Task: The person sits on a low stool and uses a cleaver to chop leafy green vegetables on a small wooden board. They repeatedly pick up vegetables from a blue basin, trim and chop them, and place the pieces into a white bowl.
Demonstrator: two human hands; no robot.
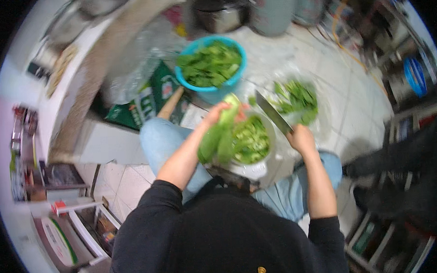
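In my left hand [217,112] is a bunch of leafy greens [223,130], its pale stem end pointing away from me and its leaves hanging back toward my wrist. My right hand [301,139] grips the handle of a kitchen knife [274,113], whose broad blade angles up and to the left, apart from the greens. Between my knees stands a pale bowl [272,143] holding cut green pieces [254,140]; the held leaves overlap its left side. Right of the blade, more leafy greens [301,98] lie on clear plastic on the floor.
A turquoise basin [210,88] heaped with leafy greens [211,64] stands ahead. Left of it lie a green printed bag [160,91] and clear plastic sheeting [126,76]. A dark pot [219,14] and a grey gas cylinder [275,9] stand at the back. An orange cable [341,46] runs along the right.
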